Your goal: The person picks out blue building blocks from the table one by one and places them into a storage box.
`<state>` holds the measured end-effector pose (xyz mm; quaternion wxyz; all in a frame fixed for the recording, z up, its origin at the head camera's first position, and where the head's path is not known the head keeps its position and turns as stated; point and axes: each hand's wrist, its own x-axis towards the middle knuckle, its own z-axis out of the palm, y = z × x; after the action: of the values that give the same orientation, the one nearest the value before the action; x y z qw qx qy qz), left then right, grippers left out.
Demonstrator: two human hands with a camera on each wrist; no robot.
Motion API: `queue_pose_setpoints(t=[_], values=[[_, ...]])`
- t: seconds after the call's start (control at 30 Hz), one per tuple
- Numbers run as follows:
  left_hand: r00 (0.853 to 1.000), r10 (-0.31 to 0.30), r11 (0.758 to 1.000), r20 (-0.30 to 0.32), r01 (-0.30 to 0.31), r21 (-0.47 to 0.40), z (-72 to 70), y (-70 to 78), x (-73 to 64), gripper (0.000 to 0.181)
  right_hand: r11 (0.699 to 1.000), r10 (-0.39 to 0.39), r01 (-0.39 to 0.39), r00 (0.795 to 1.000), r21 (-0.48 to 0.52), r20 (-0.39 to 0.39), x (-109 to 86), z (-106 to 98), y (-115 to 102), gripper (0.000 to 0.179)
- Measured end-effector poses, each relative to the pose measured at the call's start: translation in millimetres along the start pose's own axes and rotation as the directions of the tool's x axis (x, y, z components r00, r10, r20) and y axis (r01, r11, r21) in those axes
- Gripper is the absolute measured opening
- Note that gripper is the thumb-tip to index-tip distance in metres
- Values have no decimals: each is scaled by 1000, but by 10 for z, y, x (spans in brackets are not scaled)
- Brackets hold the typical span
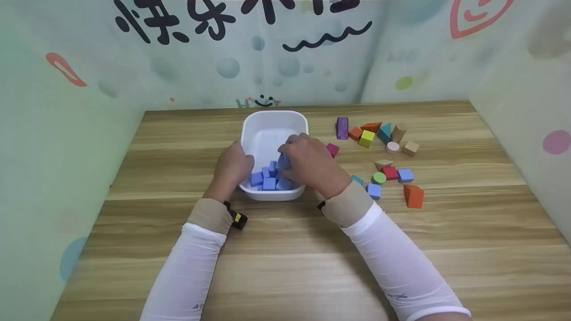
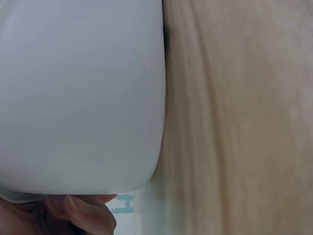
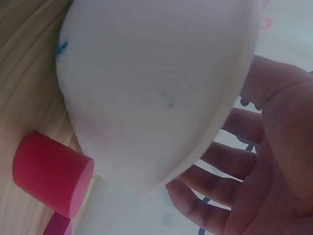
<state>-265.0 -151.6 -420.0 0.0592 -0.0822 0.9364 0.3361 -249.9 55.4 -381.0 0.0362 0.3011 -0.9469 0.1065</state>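
A white plastic tub (image 1: 273,127) stands on the wooden table, with several blue blocks (image 1: 268,183) piled in its near end. My left hand (image 1: 233,167) grips the tub's left rim, thumb over the inside. In the left wrist view its fingers (image 2: 88,215) show beyond the tub's wall. My right hand (image 1: 314,165) reaches over the right rim and holds a blue block (image 1: 283,161) above the pile between thumb and fingers. From the right wrist, the hand's fingers (image 3: 227,159) bend over the tub's edge, their tips partly hidden behind it.
Right of the tub lie loose blocks: a purple block (image 1: 342,128), a yellow cube (image 1: 366,138), a green cylinder (image 1: 378,178), an orange block (image 1: 413,196) and blue blocks (image 1: 405,175). A red cylinder (image 3: 53,174) lies close beside the tub. A printed backdrop (image 1: 267,58) stands behind the table.
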Motion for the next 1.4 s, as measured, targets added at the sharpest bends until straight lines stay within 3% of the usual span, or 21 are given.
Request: queue_pose_setpoints(t=[0.83,1.1,1.4], values=[[1000,-8,1000,9,8,-7,5,-3,1,56,1000,-11,10,998,9,58,9,91,-45,40],[1000,11,1000,-4,-11,18,5,-9,4,54,997,-58,58,998,-41,15,-1,110,-40,33],[1000,4,1000,-2,-4,12,6,1,6,55,999,-44,45,998,-18,34,-8,73,-57,33]])
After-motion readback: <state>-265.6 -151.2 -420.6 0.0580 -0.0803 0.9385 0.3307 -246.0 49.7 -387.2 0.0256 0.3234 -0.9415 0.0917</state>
